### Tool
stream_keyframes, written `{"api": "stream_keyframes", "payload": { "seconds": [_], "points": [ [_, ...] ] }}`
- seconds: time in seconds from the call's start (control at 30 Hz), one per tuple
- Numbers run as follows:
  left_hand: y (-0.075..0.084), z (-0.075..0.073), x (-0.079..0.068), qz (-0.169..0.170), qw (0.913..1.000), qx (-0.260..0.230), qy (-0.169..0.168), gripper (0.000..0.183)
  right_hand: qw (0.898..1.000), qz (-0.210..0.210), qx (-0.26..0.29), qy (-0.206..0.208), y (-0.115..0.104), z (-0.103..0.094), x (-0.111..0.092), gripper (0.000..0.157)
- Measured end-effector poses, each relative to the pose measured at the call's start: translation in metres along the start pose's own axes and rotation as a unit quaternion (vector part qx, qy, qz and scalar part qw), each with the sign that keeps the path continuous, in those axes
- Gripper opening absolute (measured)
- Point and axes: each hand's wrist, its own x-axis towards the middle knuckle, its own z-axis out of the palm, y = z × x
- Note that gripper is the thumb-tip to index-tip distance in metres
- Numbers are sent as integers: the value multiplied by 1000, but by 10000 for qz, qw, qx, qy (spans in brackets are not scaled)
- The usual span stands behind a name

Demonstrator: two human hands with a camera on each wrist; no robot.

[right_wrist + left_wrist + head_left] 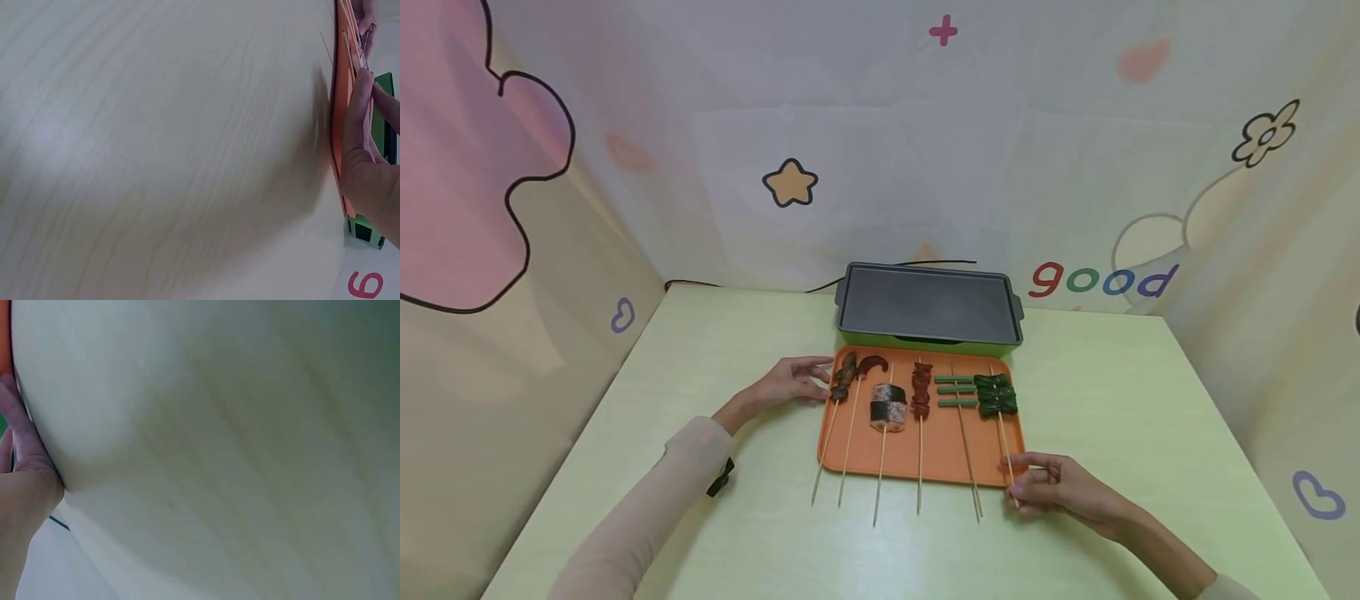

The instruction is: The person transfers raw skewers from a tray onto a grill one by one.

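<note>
On the orange tray point(865, 454) several skewers lie side by side, their sticks poking past the near edge. From left come a brown meat skewer point(843, 377), a dark red curled piece point(872, 364) on a stick, a black-and-white roll skewer point(888, 408) and a red meat skewer point(921, 390). Further right are a green-stalk skewer point(957, 391) and a dark green leafy skewer point(996, 395). My right hand point(1063, 490) pinches the leafy skewer's stick by the tray's near right corner. Loosely extended, my left hand's point(786, 381) fingers touch the tray's left edge.
Behind the tray stands a green griddle with a dark flat plate point(925, 304), close to the tray's far edge. A black cord point(825, 285) runs along the back of the pale table point(1097, 375). Printed cloth point(887, 150) hangs at the back and sides.
</note>
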Motion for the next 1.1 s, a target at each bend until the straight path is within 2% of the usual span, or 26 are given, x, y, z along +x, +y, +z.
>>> {"api": "stream_keyframes", "payload": {
  "seconds": [0.2, 0.43, 0.67, 0.9, 1.1],
  "points": [
    [4, 3, 1, -78, 9999, 22, 78, 66, 9998, -110, -134, -64, -3, -3, -4, 63],
    [3, 2, 0, -125, 9998, 58, 119, 66, 9995, -37, -305, -96, -6, -5, -9, 67],
    [4, 1, -3, -116, 9998, 80, 133, 66, 9987, -97, -496, -104, -6, -5, -15, 60],
    [3, 2, -3, -120, 9998, 59, 130, 66, 9975, -274, -650, -68, -5, -5, -18, 59],
    [3, 3, -3, -129, 9998, 8, 133, 66, 9952, -466, -831, -219, -8, -1, -19, 58]
  ]
}}
